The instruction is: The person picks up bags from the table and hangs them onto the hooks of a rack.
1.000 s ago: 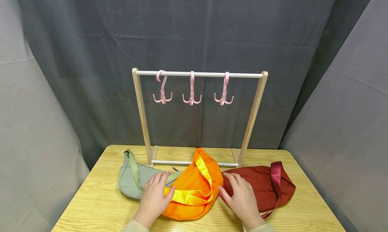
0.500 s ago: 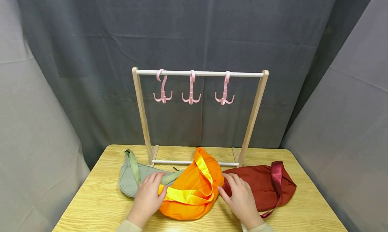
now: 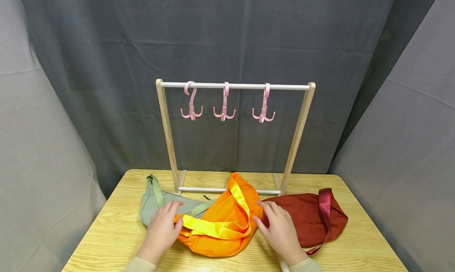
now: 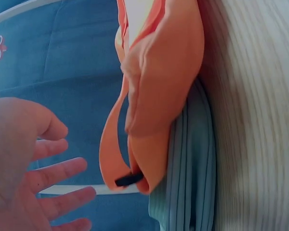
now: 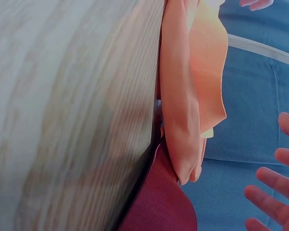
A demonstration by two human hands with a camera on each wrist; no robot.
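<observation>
An orange bag [image 3: 220, 240] with a shiny yellow-orange strap [image 3: 213, 229] lies in the middle of the table. My left hand [image 3: 161, 229] is at its left end, fingers spread; in the left wrist view that hand [image 4: 43, 168] shows a gap from the orange bag [image 4: 159, 82]. At the orange bag's right edge is my right hand [image 3: 279, 230], fingers apart; the right wrist view shows this hand [image 5: 279, 187] holding nothing, away from the orange bag [image 5: 178, 106]. A grey-green bag [image 3: 151, 204] lies partly behind my left hand, and a dark red bag [image 3: 305, 218] lies right of my right hand.
Behind the bags stands a rack with wooden posts [image 3: 298, 139] and a white top bar [image 3: 249, 86]. Three pink hooks [image 3: 192, 106], [image 3: 224, 106], [image 3: 264, 106] hang from it. Grey curtains [image 3: 124, 86] surround the wooden table [image 3: 106, 240].
My left hand has moved left, and the orange bag's left end now reaches further left. My right hand has shifted only slightly.
</observation>
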